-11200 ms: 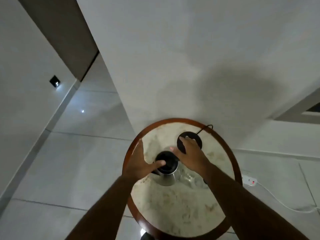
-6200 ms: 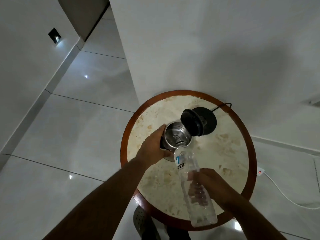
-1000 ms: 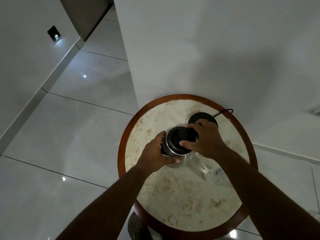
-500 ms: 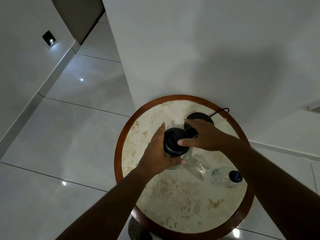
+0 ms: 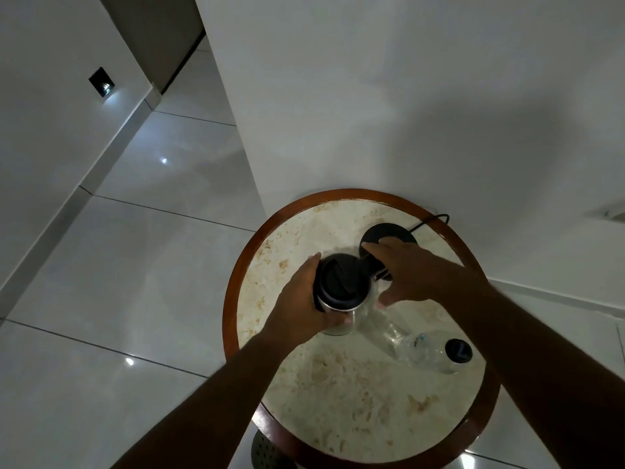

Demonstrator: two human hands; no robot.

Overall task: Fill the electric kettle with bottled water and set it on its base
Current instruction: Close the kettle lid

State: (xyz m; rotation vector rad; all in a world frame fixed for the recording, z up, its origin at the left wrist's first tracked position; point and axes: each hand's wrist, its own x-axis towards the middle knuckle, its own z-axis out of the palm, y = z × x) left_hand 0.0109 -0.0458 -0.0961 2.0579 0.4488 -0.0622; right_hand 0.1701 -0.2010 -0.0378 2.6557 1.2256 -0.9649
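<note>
The kettle point(image 5: 340, 291) stands on the round marble table point(image 5: 355, 401), lid closed, to the near left of its black base point(image 5: 389, 233) and not on it. The left hand point(image 5: 304, 304) is wrapped around the kettle's left side, fingers curled against the steel body. The right hand point(image 5: 409, 274) reaches over the handle side, fingers spread above the base; whether it grips the handle cannot be determined. A clear plastic bottle point(image 5: 426, 348) lies on its side near the table's right edge, cap on, well apart from the kettle. A cord point(image 5: 431, 220) runs from the base toward the wall.
</note>
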